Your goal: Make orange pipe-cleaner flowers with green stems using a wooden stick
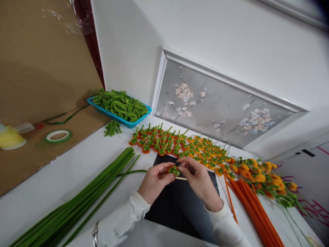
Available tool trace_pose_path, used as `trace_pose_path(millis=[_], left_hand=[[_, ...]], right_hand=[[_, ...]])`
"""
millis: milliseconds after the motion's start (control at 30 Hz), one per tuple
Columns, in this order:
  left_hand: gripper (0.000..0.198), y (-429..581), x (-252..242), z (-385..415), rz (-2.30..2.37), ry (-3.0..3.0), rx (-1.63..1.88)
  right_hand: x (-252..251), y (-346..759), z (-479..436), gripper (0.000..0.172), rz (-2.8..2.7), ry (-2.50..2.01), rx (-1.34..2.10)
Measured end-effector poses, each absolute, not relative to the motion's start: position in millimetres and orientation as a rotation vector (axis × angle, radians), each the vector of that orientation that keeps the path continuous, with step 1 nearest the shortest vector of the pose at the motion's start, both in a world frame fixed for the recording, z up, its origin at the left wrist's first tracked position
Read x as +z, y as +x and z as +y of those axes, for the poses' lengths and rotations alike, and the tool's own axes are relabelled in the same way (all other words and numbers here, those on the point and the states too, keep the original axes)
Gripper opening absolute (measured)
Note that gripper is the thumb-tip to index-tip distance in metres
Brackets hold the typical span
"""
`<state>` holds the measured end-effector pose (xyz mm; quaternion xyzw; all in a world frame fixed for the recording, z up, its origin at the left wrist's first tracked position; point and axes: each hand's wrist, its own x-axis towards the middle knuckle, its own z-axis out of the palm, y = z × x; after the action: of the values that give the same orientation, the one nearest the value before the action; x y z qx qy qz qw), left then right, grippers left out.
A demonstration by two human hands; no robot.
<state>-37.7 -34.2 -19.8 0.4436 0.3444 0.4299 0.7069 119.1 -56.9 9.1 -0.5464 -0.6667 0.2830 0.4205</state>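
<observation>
My left hand [158,179] pinches a small orange pipe-cleaner fruit with a green leafy top [173,170] between thumb and fingers. From the other side, the closed thumb and fingertips of my right hand [196,173] meet its green top; the exact fingertip contact is partly hidden. Both hands are above a black mat [180,209]. A thin pale stick [182,178] lies beneath my right fingers. Just beyond the mat stand rows of red-orange fruits with green tops [161,140], and yellow-orange ones [203,151] continue to the right.
Long green pipe cleaners [100,192] lie left, orange ones [257,212] right. Stemmed orange pieces [257,173] are piled far right. A blue tray [138,122] holds green loops, with short green pieces [112,128] beside it. A tape roll [58,136] rests on cardboard. A framed picture [205,99] leans behind.
</observation>
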Motion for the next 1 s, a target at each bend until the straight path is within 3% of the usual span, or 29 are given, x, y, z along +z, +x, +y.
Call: trace_pose_path(millis=[100, 200, 400, 633, 1000], left_hand=[[0.037, -39.3, -15.7, -32.2, 0.783, 1.033, 0.972], [0.040, -40.9, -12.0, -31.8, 0.793, 1.060, 0.995], [0.078, -34.8, -23.6, -39.4, 0.792, 0.650, 1.074], [0.031, -24.8, -32.1, -60.5, 0.794, 0.589, 0.939], [0.028, -24.4, -29.9, -62.1, 0.852, 0.611, 0.862]], right_hand=[[22.1, 120.5, -60.6, 0.028, -1.824, -1.341, 0.631], [38.0, 115.9, -60.2, 0.016, -1.951, -1.320, 0.525], [47.8, 108.6, -33.0, 0.014, -1.948, -1.329, 0.456], [26.7, 82.0, 8.3, 0.013, -2.097, -1.323, 0.385], [19.8, 62.6, 40.0, 0.021, -2.254, -1.346, 0.337]])
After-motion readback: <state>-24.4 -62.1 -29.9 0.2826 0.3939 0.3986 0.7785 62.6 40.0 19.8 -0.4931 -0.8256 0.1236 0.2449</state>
